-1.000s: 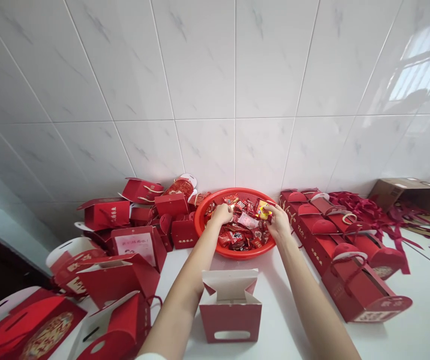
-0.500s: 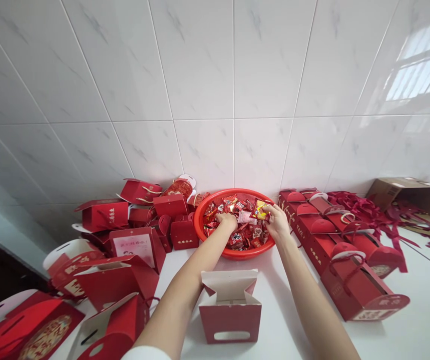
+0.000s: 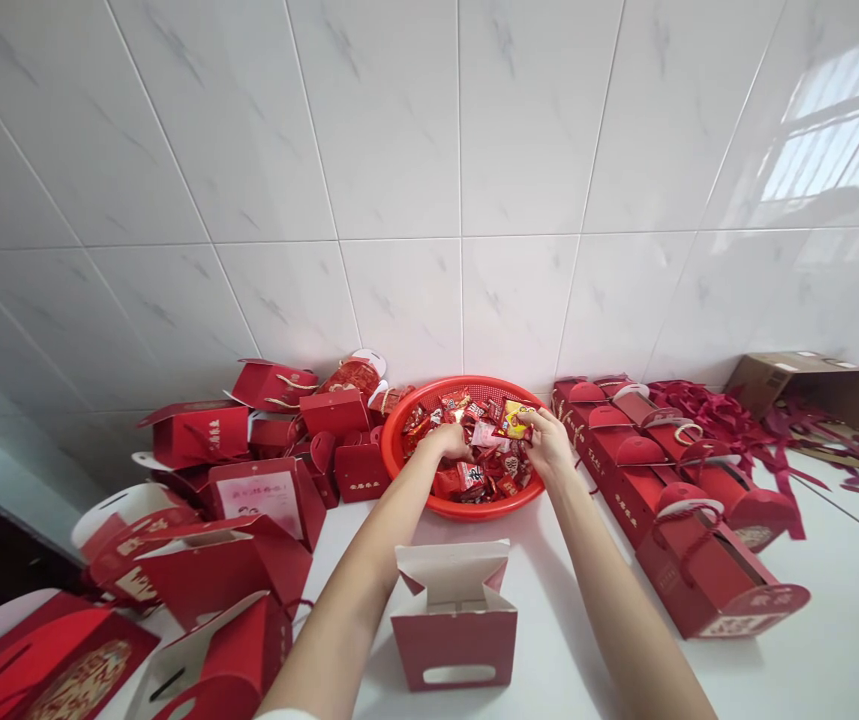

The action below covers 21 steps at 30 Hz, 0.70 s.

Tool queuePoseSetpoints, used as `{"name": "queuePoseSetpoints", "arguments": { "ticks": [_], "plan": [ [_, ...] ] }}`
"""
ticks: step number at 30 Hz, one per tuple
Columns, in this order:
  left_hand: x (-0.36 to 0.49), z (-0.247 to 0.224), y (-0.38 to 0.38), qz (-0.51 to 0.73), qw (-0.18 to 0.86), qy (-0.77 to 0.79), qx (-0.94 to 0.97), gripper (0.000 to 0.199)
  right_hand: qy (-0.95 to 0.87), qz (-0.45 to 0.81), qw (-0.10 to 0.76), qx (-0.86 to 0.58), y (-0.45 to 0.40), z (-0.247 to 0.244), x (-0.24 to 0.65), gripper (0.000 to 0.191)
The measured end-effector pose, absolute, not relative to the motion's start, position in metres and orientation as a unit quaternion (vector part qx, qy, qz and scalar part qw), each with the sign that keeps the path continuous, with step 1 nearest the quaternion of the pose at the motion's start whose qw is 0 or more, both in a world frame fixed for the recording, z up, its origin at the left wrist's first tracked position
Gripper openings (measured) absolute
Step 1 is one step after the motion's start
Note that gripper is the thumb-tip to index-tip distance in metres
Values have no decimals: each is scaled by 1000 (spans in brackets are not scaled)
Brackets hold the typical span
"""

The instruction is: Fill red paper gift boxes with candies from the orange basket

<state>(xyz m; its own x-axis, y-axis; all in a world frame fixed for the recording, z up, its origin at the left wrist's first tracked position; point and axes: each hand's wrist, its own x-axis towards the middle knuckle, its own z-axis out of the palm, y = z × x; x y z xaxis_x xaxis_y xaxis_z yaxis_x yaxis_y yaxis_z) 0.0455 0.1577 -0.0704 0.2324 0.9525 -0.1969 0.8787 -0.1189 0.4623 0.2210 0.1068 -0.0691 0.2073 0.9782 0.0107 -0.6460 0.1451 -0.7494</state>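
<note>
Candies (image 3: 472, 478), individually wrapped, filled a red plastic basket (image 3: 466, 512) on the white table (image 3: 841, 610). The right hand (image 3: 551, 443) pinched a yellow packet (image 3: 517, 419) at the basket's right side — the left hand (image 3: 451, 440) dipped among the candies, fingertips hidden, grip impossible to tell. Nearer stood an open red box (image 3: 453, 640), gift boxes (image 3: 614, 490) on both sides.

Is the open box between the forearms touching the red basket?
Apart: the head view shows a strip of white table between the red basket and the far edge of the open box.
</note>
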Motion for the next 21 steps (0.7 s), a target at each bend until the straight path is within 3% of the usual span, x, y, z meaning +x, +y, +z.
{"name": "queuePoseSetpoints", "arguments": {
  "ticks": [4,9,21],
  "plan": [
    [46,-61,156,174,259,590,745,10,-264,574,711,-308,107,-69,220,23],
    [48,-58,160,278,265,545,746,18,-264,576,714,-298,107,-67,219,19],
    [47,-63,168,358,291,485,743,18,-259,576,719,-292,109,-68,219,22]
  ]
}}
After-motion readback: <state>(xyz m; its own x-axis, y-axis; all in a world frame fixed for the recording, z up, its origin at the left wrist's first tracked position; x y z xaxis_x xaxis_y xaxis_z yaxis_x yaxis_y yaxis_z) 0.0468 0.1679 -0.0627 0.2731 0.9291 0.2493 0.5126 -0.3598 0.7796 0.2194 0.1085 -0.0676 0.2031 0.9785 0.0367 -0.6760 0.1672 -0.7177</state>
